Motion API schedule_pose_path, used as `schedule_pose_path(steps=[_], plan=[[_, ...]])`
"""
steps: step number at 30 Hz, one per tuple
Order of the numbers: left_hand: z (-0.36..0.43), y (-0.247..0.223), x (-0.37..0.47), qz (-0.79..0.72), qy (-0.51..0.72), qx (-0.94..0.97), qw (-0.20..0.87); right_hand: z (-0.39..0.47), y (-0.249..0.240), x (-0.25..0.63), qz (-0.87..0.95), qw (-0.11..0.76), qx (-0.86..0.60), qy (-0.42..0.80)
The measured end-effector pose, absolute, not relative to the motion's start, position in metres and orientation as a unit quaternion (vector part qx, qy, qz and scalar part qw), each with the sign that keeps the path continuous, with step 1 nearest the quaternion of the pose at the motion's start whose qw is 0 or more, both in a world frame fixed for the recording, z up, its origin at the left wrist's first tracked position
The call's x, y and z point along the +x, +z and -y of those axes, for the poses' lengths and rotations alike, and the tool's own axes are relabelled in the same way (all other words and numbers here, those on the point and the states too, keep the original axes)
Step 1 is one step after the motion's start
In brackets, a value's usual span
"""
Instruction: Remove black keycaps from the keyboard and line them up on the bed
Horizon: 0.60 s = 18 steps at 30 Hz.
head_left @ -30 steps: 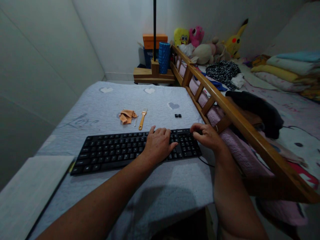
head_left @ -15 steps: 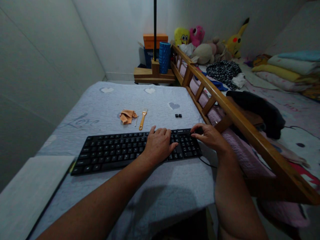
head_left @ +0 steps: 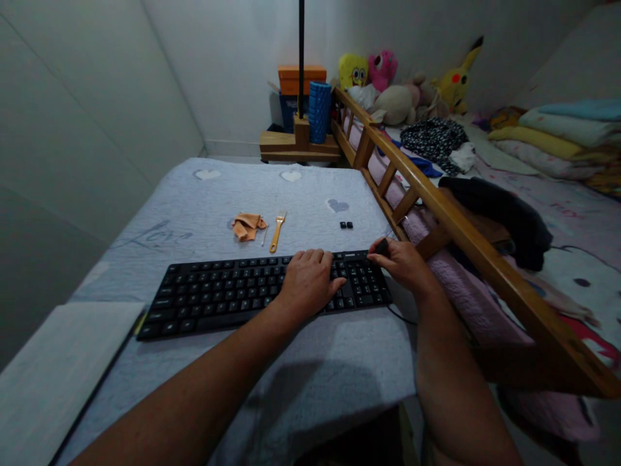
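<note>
A black keyboard (head_left: 218, 291) lies on the pale quilted cover (head_left: 233, 188). My left hand (head_left: 310, 281) rests flat across its right-middle part, fingers stretched forward and thumb out to the side. At the upper right corner, over the number pad, my right hand (head_left: 395, 262) is closed around a small black-handled tool (head_left: 382, 247); its working end is hidden by the fingers. Beyond the keyboard sit two small black keycaps (head_left: 346, 225) side by side. An orange-handled brush (head_left: 277, 233), a cotton swab (head_left: 264, 235) and a crumpled orange cloth (head_left: 248, 226) lie further left.
A wooden bed rail (head_left: 412, 171) runs close along the right side, with bedding and plush toys (head_left: 383, 70) behind it. At the lower left lies a white flat board-like thing (head_left: 68, 362). The keyboard's cable (head_left: 402, 316) trails off its right end.
My right hand has turned and shifted slightly left, and the black handle now stands more upright in its fingers. The left hand stays on the keyboard, its index finger now closer to the others.
</note>
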<state>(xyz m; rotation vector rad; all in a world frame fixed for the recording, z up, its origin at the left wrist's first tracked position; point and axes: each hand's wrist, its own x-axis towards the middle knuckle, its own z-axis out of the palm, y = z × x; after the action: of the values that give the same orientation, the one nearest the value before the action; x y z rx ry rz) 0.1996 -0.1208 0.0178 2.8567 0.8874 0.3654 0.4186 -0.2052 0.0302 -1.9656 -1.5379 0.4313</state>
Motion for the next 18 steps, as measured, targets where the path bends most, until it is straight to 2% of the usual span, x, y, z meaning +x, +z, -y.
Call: schedule_pose_path(steps=[10,18], plan=[[0.121,0.018,0.200,-0.295,0.127,0.944,0.073,0.209,0.032,0.423,0.552,0.361,-0.723,0.205],[0.123,0.010,0.204,-0.286,0.220,0.926,0.108,0.202,0.040,0.395,0.586,0.382,-0.685,0.206]])
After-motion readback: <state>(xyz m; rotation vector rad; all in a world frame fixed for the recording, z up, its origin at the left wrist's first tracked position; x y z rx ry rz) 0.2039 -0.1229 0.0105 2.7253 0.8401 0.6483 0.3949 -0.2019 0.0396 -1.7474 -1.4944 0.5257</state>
